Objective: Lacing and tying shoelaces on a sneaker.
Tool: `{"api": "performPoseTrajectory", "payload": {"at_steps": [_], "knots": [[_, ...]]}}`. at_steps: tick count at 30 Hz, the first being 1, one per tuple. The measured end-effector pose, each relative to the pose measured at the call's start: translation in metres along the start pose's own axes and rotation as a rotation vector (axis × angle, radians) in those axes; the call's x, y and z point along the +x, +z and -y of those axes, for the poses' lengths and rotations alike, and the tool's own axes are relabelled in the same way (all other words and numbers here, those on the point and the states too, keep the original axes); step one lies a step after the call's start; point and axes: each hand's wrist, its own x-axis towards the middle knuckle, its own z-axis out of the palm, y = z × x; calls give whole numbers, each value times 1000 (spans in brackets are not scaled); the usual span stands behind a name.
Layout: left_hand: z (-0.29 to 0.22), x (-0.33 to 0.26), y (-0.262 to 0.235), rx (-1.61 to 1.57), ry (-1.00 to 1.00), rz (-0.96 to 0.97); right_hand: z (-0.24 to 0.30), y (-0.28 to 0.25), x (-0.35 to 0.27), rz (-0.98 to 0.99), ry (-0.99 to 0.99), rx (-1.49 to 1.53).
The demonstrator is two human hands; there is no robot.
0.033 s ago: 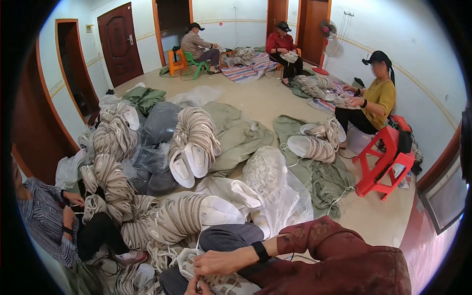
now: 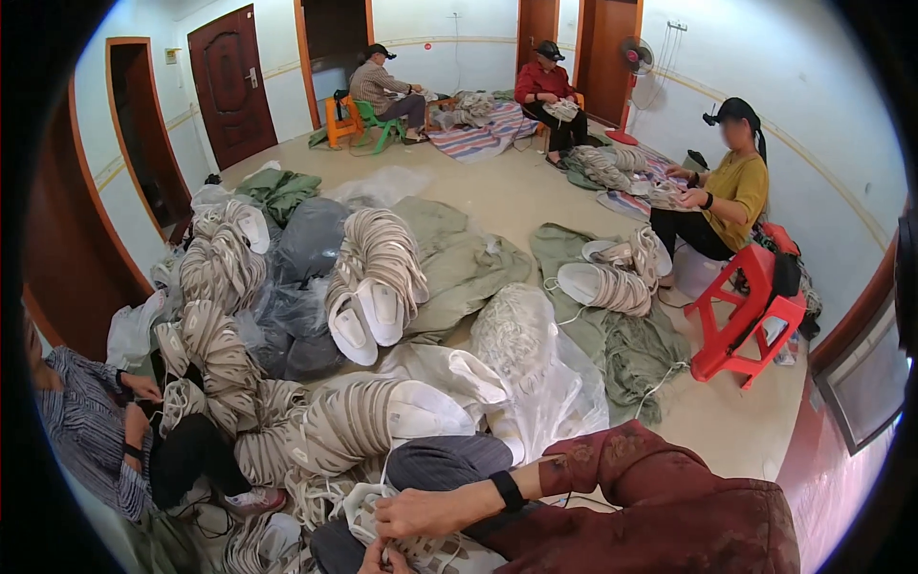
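On my lap lies a white-and-beige shoe upper (image 2: 442,553) with pale laces, partly covered by my hands. My right hand (image 2: 421,514), with a black band on its wrist, comes in from the right, its fingers closed on the upper's edge. Just below it, at the lower edge of the picture, the fingers of my left hand (image 2: 381,559) are bent and pinched against the same upper. Whatever fine part lies between the fingertips is too small to make out. Beyond my knee rests a long nested stack of similar shoe uppers (image 2: 349,426).
More stacked uppers (image 2: 378,263) rest on dark plastic bags and green cloth (image 2: 449,258). A clear bag of white laces (image 2: 516,330) lies ahead. A person in stripes (image 2: 91,411) works close at left; others sit farther off. A red stool (image 2: 751,311) stands at right.
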Motion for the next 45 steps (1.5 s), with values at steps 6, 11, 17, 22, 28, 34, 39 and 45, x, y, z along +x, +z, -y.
{"api": "performPoseTrajectory", "payload": {"at_steps": [6,11,17,22,28,34,39,45], "knots": [[-3,2,-1,45,-65,22,7,-9,-2,-43,12,23],[1,1,5,-27,96,-31,6,-18,-10,-73,115,204],[8,-2,-2,18,-1,47,-5,-31,-35,-184,211,292],[-13,-10,-15,-102,-74,80,-51,-21,-88,-235,310,150],[-16,-1,-24,-374,-213,69,-122,-52,-196,-396,716,-99],[-29,12,-38,-534,-305,129,-159,-71,-308,-373,1025,-272],[-29,10,-36,-465,-262,101,-150,-55,-312,-384,1106,-242],[-26,9,-28,-366,-252,101,-121,-25,-259,-408,932,-28]]}}
